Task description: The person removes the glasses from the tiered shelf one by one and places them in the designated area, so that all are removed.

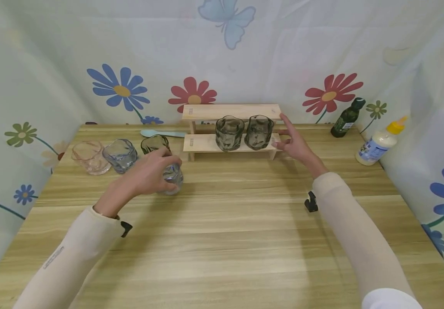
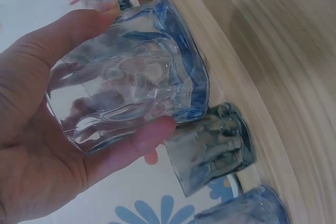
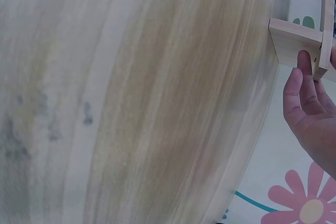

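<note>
My left hand grips a clear, bluish faceted glass, thumb on one side and fingers on the other. In the head view this glass is low over the table, partly hidden by the hand; I cannot tell whether it touches the wood. Just behind it stands a dark greenish glass. With my right hand I hold the right end of a two-step wooden rack, the thumb by its lower step and a finger reaching to the upper one. Two dark grey glasses, one left and one right, stand on the lower step.
A blue-tinted glass and a pinkish glass stand at the left. Behind them lies a pale blue utensil. A dark green bottle and a white glue bottle stand at the back right, near the curtain.
</note>
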`<move>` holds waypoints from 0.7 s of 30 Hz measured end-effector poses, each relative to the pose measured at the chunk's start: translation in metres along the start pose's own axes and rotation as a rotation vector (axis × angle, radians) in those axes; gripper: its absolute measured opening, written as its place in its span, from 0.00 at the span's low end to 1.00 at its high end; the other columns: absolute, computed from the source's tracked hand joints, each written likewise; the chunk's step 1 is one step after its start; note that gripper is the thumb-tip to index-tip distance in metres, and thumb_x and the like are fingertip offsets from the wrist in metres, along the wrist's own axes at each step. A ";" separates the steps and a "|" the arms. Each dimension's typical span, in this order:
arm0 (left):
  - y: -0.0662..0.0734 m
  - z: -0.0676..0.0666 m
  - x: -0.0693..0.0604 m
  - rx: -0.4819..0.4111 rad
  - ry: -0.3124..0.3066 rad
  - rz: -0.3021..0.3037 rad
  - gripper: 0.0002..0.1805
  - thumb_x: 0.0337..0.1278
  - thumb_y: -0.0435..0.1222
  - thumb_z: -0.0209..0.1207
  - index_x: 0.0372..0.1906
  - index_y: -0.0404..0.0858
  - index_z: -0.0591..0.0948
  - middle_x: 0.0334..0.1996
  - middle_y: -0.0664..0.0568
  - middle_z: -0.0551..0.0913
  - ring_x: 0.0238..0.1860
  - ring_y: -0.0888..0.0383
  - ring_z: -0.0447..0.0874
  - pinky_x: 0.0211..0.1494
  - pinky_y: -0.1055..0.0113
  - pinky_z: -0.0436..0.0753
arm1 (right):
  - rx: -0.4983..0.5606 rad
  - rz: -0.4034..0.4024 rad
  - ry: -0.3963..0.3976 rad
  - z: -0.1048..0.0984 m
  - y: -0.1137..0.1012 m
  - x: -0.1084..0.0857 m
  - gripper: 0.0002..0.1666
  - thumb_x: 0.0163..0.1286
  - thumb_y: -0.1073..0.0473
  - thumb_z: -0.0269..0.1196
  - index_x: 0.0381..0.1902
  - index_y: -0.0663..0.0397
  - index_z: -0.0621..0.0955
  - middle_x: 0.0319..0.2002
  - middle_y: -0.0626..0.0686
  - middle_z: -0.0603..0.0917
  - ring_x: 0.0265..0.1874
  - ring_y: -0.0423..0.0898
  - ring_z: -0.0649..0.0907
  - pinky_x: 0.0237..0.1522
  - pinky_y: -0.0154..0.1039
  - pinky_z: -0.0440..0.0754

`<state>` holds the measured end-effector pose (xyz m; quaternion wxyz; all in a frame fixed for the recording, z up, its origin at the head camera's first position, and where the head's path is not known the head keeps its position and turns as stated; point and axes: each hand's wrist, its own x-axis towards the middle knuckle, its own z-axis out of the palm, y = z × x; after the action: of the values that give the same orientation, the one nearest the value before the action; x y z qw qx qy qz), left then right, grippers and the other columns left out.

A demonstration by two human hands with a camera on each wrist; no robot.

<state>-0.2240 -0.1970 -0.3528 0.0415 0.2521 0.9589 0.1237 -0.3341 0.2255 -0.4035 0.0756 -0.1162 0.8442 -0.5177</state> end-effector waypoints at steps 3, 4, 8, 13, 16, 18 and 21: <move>-0.006 0.000 -0.007 0.002 0.002 -0.029 0.32 0.42 0.44 0.78 0.57 0.42 0.81 0.56 0.37 0.77 0.53 0.37 0.79 0.51 0.40 0.79 | 0.005 0.010 -0.007 0.000 -0.012 -0.006 0.57 0.70 0.72 0.61 0.82 0.39 0.40 0.72 0.74 0.60 0.54 0.73 0.80 0.53 0.58 0.81; -0.009 0.000 -0.009 0.001 0.004 -0.036 0.32 0.42 0.44 0.78 0.57 0.42 0.81 0.57 0.36 0.77 0.54 0.36 0.79 0.51 0.39 0.79 | 0.004 0.009 -0.011 0.000 -0.015 -0.008 0.57 0.70 0.72 0.60 0.82 0.40 0.39 0.72 0.74 0.60 0.54 0.73 0.79 0.54 0.59 0.81; -0.017 -0.002 -0.017 0.011 0.007 -0.057 0.33 0.43 0.44 0.77 0.58 0.41 0.81 0.58 0.33 0.76 0.55 0.34 0.78 0.52 0.36 0.78 | 0.005 0.013 -0.013 0.001 -0.019 -0.011 0.57 0.70 0.71 0.60 0.82 0.40 0.38 0.72 0.75 0.59 0.56 0.73 0.78 0.54 0.58 0.81; -0.027 -0.004 -0.028 0.012 0.012 -0.095 0.34 0.43 0.44 0.77 0.58 0.40 0.81 0.55 0.32 0.77 0.52 0.34 0.79 0.49 0.37 0.78 | 0.001 0.012 -0.012 0.001 -0.019 -0.010 0.57 0.70 0.71 0.61 0.82 0.40 0.39 0.72 0.75 0.59 0.56 0.73 0.79 0.53 0.57 0.82; -0.034 -0.003 -0.035 0.008 0.017 -0.116 0.35 0.43 0.45 0.77 0.60 0.39 0.80 0.54 0.32 0.77 0.48 0.35 0.80 0.47 0.39 0.79 | 0.002 0.012 -0.008 0.001 -0.017 -0.009 0.57 0.70 0.71 0.61 0.82 0.41 0.40 0.73 0.74 0.59 0.55 0.73 0.79 0.53 0.58 0.82; -0.039 -0.003 -0.039 0.013 0.020 -0.127 0.35 0.43 0.45 0.77 0.60 0.38 0.80 0.54 0.31 0.76 0.48 0.35 0.80 0.46 0.38 0.79 | 0.006 0.014 -0.003 0.001 -0.013 -0.006 0.57 0.70 0.71 0.61 0.82 0.39 0.40 0.73 0.74 0.59 0.55 0.72 0.79 0.53 0.59 0.81; -0.046 -0.003 -0.046 0.016 0.018 -0.140 0.35 0.44 0.46 0.76 0.59 0.37 0.80 0.57 0.29 0.75 0.50 0.32 0.79 0.47 0.36 0.78 | 0.001 0.009 0.004 0.000 -0.002 -0.001 0.58 0.70 0.71 0.61 0.82 0.36 0.40 0.73 0.73 0.59 0.55 0.72 0.79 0.53 0.57 0.82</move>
<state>-0.2062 -0.2594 -0.3610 0.0394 0.1836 0.9754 0.1153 -0.3332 0.2246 -0.4019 0.0764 -0.1113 0.8446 -0.5181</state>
